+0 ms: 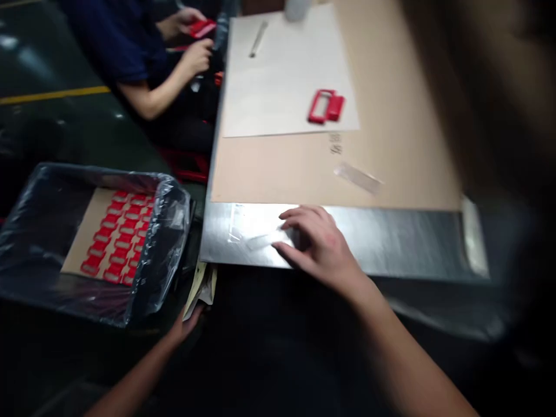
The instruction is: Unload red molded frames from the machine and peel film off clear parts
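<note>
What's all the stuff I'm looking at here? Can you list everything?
metal table edge: one, silver, front of the bench
cardboard sheet: one, brown, on the bench
white sheet: one, on the cardboard, far end
red part: one, on the white sheet
clear bags: a few, on the metal edge
lined bin: one, black, left, holding rows of red parts
co-worker's hands: two, far left
left hand: holds papers below the bench
right hand: on the clear bags

The bare steel front strip of the table (391, 243) lies open right of the right hand (319, 246). On the brown cardboard sheet (391, 145), only a clear plastic sleeve (358, 176) interrupts. A plastic-lined bin of red parts (117, 237) crowds the left edge.
</note>
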Demonstrator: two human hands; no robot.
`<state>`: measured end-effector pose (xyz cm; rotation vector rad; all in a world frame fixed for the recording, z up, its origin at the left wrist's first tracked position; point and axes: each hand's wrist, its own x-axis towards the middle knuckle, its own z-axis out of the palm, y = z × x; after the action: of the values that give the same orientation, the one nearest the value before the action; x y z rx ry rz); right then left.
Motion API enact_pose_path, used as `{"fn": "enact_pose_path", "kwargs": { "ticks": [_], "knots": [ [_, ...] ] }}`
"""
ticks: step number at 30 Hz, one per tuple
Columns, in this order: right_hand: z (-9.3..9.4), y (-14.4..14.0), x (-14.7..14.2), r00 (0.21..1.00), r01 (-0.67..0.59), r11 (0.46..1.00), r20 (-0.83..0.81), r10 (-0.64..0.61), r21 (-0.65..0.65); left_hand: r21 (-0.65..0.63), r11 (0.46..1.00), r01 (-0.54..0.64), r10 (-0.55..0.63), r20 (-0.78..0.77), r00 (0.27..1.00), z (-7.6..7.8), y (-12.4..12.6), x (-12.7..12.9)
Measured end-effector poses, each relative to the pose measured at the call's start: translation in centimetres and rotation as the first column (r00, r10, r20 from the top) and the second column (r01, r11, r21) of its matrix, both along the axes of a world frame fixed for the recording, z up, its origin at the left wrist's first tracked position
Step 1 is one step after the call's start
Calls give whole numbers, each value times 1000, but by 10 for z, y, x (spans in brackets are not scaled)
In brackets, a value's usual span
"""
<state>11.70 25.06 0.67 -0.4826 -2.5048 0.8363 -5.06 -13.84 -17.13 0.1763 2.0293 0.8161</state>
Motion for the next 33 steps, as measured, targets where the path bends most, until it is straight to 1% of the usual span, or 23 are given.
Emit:
{"fn": "enact_pose_path", "kwargs": {
  "ticks": [2,3,4,5,6,7,9,11,12,13,14,15,16,17,18,19,20,22,24,26,27,30,33],
  "knots": [
    [7,-15,10,998,65,997,-9,-65,-33,10,983,183,-183,64,981,21,-13,-6],
    [11,-25,16,995,96,993,-14,-97,-69,4,961,276,-276,45,960,34,-19,-9],
    [15,-37,23,991,125,985,-28,-129,-121,16,932,363,-363,-11,932,49,-23,-12],
    [19,-50,30,986,147,972,-53,-159,-185,67,890,452,-444,-104,890,66,-24,-15],
    [22,-65,37,979,156,953,-85,-184,-260,153,830,536,-505,-202,839,84,-20,-17],
    [26,-79,45,971,155,929,-119,-205,-337,254,769,586,-502,-326,801,104,-11,-17],
    [32,-106,60,961,122,869,-162,-225,-480,450,597,664,-431,-518,738,146,21,-13],
    [38,-125,74,959,75,800,-176,-221,-595,568,455,686,-237,-665,708,184,68,-2],
    [40,-132,81,958,58,763,-178,-224,-644,605,408,684,-191,-676,712,200,94,6],
    [42,-137,89,955,49,726,-180,-235,-686,631,385,673,-233,-639,733,212,119,16],
    [44,-141,96,950,50,688,-179,-257,-724,637,376,673,-377,-559,739,222,141,28],
    [44,-145,103,938,61,647,-178,-298,-760,657,365,659,-550,-420,722,228,161,41],
    [43,-148,110,918,80,598,-175,-356,-797,679,352,644,-681,-286,674,231,177,56],
    [42,-151,117,889,101,541,-169,-427,-835,694,351,629,-769,-170,617,231,190,70],
    [39,-154,125,849,115,476,-162,-503,-872,712,360,603,-815,-74,575,229,199,85],
    [35,-158,132,801,117,407,-156,-578,-906,728,380,571,-831,-3,557,224,205,99],
    [30,-161,140,748,105,342,-152,-646,-934,737,411,536,-827,55,559,218,210,111],
    [18,-168,154,652,63,245,-146,-744,-967,746,495,445,-787,167,594,205,216,129],
    [6,-176,167,619,48,188,-119,-776,-981,737,575,356,-721,250,647,192,221,140],
    [-5,-184,176,658,81,147,-58,-750,-986,723,629,286,-656,297,694,183,227,145],
    [-10,-187,178,682,103,131,-26,-731,-986,716,645,265,-636,311,707,180,229,146],
    [-18,-195,179,697,102,95,3,-718,-990,701,665,258,-618,323,717,177,232,146],
    [-20,-197,173,667,-5,45,-37,-744,-999,711,656,252,-610,303,732,177,229,144]
  ]
}}
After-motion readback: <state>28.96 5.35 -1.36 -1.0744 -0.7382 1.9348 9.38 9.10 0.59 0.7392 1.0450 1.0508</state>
